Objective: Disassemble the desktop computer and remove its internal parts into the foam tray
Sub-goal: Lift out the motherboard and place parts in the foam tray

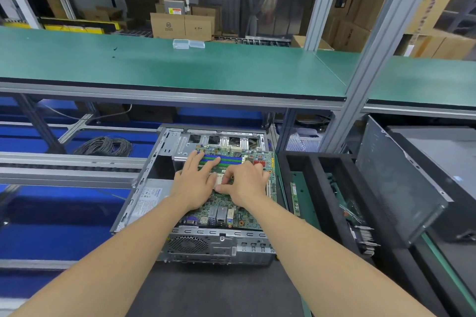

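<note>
The open desktop case [144,183] lies flat in front of me with the green motherboard [229,211] inside. My left hand [195,183] rests on the board, its straight fingers reaching over the blue and green memory slots [231,159]. My right hand [247,183] is curled beside it, thumb and forefinger pinching a pale square chip [219,179] at the socket between the two hands. The black foam tray [322,175] stands right of the case and holds a memory stick [295,198] and other parts.
The power supply [148,198] fills the case's left side. A grey side panel [399,188] leans on the tray's right edge. A cable coil [103,145] lies at the back left. A green shelf [180,69] with clear boxes [189,44] hangs above.
</note>
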Demonstrator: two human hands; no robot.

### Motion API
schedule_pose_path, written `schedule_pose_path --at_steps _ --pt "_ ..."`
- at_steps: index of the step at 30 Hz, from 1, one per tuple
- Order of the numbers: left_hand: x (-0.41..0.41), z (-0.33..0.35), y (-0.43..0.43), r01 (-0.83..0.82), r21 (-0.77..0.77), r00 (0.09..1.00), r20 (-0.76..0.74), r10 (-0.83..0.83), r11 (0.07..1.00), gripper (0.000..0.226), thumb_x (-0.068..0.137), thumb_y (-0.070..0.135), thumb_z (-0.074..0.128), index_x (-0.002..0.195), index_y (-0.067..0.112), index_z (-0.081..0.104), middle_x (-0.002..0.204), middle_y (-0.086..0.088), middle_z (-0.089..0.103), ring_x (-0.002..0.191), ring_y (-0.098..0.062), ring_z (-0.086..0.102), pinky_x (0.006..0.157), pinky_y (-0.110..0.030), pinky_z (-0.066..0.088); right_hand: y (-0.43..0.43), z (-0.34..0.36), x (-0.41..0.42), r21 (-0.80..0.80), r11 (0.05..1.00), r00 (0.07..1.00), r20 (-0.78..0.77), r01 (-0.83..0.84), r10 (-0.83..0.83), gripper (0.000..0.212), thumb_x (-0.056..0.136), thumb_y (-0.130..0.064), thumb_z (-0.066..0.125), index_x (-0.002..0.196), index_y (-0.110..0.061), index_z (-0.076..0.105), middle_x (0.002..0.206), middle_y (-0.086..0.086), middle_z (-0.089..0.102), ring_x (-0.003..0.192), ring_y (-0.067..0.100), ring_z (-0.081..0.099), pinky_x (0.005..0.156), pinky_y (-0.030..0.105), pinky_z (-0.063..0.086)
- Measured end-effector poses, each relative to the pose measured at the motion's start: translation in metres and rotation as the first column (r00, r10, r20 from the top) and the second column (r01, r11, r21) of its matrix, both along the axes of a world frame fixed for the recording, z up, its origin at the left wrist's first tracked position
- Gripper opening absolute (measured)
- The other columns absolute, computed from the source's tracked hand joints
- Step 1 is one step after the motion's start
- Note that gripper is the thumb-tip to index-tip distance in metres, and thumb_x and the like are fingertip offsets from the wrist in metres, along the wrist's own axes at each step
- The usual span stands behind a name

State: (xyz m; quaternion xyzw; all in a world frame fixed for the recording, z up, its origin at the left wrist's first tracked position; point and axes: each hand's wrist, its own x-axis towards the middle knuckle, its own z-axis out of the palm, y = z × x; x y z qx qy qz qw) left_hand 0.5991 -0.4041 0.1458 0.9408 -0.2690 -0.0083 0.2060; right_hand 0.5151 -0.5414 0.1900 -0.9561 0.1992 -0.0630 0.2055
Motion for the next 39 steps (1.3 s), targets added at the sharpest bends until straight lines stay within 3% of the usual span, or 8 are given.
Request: schedule_pose_path --at_steps 9,14,20,23,26,30,32,39 --pt "-0.004 0.002 0.003 -0.063 -0.123 0.998 0.007 0.064 0.99 0.051 0.1 0.048 0.053 0.15 0.046 0.043 0.167 0.002 0.007 0.149 -0.03 0.013 0.118 -0.052 0.026 -0.005 -0.002 -0.01 0.012 1.0 0.997 0.07 -0.026 0.025 0.029 0.071 -0.062 0.083 0.077 -0.037 0.068 0.104 -0.007 0.056 0.106 0.025 0.042 0.081 0.039 0.024" --pt "-0.012 0.01 0.002 -0.253 -0.197 0.967 -0.093 0.238 0.947 0.079 0.088 0.058 0.068 0.151 0.026 0.034 0.136 -0.01 0.027 0.125 -0.033 0.031 0.106 -0.046 0.039 -0.009 0.004 -0.017 0.105 0.994 0.995 0.101 -0.033 0.022 0.035 0.07 -0.066 0.08 0.083 -0.036 0.068 0.104 -0.008 0.049 0.11 0.021 0.042 0.09 0.038 0.032" --pt "-0.001 0.035 0.001 -0.354 0.004 0.913 -0.214 0.347 0.935 0.091 0.082 0.058 0.077 0.139 -0.001 0.038 0.131 -0.025 0.053 0.12 -0.041 0.053 0.097 -0.048 0.049 -0.047 0.002 -0.046 0.069 0.93 0.929 0.051 0.362 -0.366 0.072 0.081 -0.063 0.073 0.135 -0.027 0.045 0.139 0.006 0.041 0.126 0.031 0.043 0.105 0.045 0.036" --pt "0.003 0.048 0.0 -0.375 0.044 0.886 -0.278 0.372 0.926 0.054 0.086 0.051 0.077 0.086 0.003 0.051 0.081 -0.014 0.066 0.071 -0.025 0.061 0.057 -0.031 0.047 -0.062 0.003 -0.054 0.392 0.842 0.928 -0.144 0.371 -0.342 0.087 0.079 -0.067 0.074 0.136 -0.01 0.042 0.129 0.01 0.052 0.108 0.028 0.058 0.079 0.037 0.048" --pt "0.003 0.055 -0.002 -0.395 0.041 0.864 -0.323 0.387 0.918 0.048 0.086 0.039 0.079 0.066 0.013 0.045 0.077 -0.019 0.067 0.063 -0.024 0.058 0.052 -0.027 0.035 -0.067 0.0 -0.059 0.436 0.827 0.933 -0.114 0.356 -0.342 0.061 0.079 -0.065 0.077 0.082 -0.012 0.047 0.077 0.001 0.048 0.061 0.016 0.047 0.049 0.031 0.033" --pt "-0.001 0.056 0.001 -0.475 -0.034 0.814 -0.397 0.424 0.88 0.027 0.092 0.022 0.072 0.096 -0.003 0.062 0.098 -0.025 0.07 0.083 -0.034 0.065 0.066 -0.039 0.051 -0.067 0.009 -0.06 0.423 0.832 0.931 -0.096 0.359 -0.353 0.062 0.079 -0.057 0.082 0.067 -0.018 0.034 0.066 -0.001 0.037 0.052 0.016 0.036 0.044 0.029 0.025" --pt "-0.005 0.055 0.001 -0.492 -0.047 0.799 -0.423 0.429 0.869 0.05 0.096 0.019 0.066 0.134 -0.009 0.049 0.122 -0.031 0.063 0.105 -0.04 0.064 0.073 -0.044 0.053 -0.067 0.01 -0.061 0.44 0.816 0.924 -0.112 0.376 -0.366 0.057 0.08 -0.051 0.083 0.069 -0.015 0.04 0.066 0.0 0.043 0.054 0.017 0.04 0.046 0.028 0.029" --pt "-0.012 0.055 0.001 -0.537 -0.076 0.773 -0.444 0.453 0.84 0.063 0.096 0.01 0.05 0.153 0.0 0.024 0.129 -0.026 0.054 0.07 -0.02 0.048 0.051 -0.032 0.036 -0.058 0.004 -0.066 0.515 0.76 0.905 -0.084 0.397 -0.416 0.054 0.079 -0.045 0.08 0.072 -0.017 0.035 0.065 0.0 0.035 0.053 0.018 0.03 0.047 0.027 0.024"
